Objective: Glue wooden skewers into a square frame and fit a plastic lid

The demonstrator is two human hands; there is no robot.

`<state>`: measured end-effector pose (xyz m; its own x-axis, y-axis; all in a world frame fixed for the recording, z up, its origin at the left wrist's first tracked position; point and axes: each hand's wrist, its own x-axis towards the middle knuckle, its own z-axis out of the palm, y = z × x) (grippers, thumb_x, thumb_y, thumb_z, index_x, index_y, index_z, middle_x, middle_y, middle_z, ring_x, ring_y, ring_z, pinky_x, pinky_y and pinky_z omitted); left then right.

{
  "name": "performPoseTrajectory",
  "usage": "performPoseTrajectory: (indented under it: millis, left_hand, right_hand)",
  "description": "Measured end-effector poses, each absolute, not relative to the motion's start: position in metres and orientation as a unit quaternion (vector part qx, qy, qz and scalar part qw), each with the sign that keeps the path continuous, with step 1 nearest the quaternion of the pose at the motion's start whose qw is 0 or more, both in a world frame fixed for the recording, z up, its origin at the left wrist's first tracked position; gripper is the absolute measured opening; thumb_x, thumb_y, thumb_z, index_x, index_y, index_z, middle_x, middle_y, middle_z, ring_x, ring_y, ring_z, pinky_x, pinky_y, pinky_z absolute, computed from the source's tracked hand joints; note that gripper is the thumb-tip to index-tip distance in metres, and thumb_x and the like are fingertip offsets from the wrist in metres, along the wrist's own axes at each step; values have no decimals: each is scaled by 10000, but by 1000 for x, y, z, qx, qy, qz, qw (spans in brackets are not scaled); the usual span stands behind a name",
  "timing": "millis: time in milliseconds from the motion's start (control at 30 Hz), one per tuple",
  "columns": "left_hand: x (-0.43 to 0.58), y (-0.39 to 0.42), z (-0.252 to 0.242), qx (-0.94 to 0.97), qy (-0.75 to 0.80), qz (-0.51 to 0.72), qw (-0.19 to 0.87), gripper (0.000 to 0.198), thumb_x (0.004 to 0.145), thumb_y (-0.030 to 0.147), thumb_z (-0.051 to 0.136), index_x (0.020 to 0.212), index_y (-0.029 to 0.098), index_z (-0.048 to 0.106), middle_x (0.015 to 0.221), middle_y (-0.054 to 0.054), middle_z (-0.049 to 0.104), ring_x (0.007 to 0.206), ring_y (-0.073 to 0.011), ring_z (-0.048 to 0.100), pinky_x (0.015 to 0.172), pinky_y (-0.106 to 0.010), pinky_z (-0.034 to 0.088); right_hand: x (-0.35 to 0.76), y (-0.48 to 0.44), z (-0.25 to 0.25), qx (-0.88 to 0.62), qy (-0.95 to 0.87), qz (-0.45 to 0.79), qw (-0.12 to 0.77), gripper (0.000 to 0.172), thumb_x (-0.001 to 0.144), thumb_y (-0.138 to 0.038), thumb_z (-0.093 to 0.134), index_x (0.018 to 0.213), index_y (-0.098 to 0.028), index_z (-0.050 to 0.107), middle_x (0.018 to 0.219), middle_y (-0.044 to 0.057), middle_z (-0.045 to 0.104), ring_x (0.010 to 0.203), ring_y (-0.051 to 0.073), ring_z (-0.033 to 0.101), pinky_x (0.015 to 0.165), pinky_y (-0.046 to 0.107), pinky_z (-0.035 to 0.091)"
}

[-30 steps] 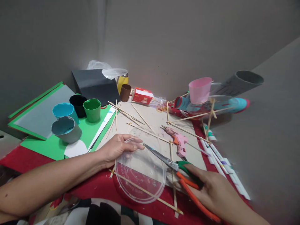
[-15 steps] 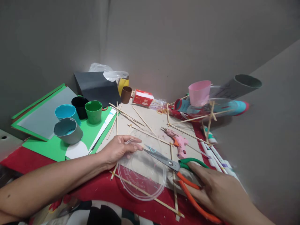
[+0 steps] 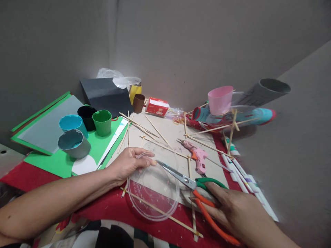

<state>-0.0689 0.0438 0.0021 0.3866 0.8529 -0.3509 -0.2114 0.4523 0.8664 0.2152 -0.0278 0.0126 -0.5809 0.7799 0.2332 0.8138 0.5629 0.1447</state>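
Note:
My left hand pinches the upper left rim of a clear round plastic lid, which is tilted above the table. In my right hand is a pair of scissors with one green and one orange handle. Its blades look nearly closed and point left, with their tips close to my left fingertips at the lid. Beneath the lid lies a frame of thin wooden sticks. A pink glue gun rests on the board just beyond the scissors.
Several foam cups, including a gray one and a green one, stand on green sheets at left. A red box is at the back. Stick frames, a pink cup and markers occupy the right.
The scissors and my right hand have shifted slightly left, and the blades look closer together. The lid has moved slightly left. My left hand keeps its pinch on the rim.

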Motion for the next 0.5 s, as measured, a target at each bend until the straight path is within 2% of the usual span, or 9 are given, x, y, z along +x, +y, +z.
performPoseTrajectory:
  millis: [267,500]
  left_hand:
    - [-69,43,-1,370,387,373,758,290,617,166,733,905,130,731,864,-75,722,559,-65,456,493,-201,287]
    - [-68,42,-2,371,397,374,752,167,620,134,702,783,117,734,946,-84,715,576,-60,480,476,-196,292]
  right_hand:
    - [218,-30,7,-485,-870,-17,91,311,942,-469,432,847,-211,579,557,-20,647,424,127,614,428,205,418]
    - [210,-26,19,-475,-868,-120,84,394,932,-505,382,834,-187,593,507,5,628,381,170,601,366,248,382]
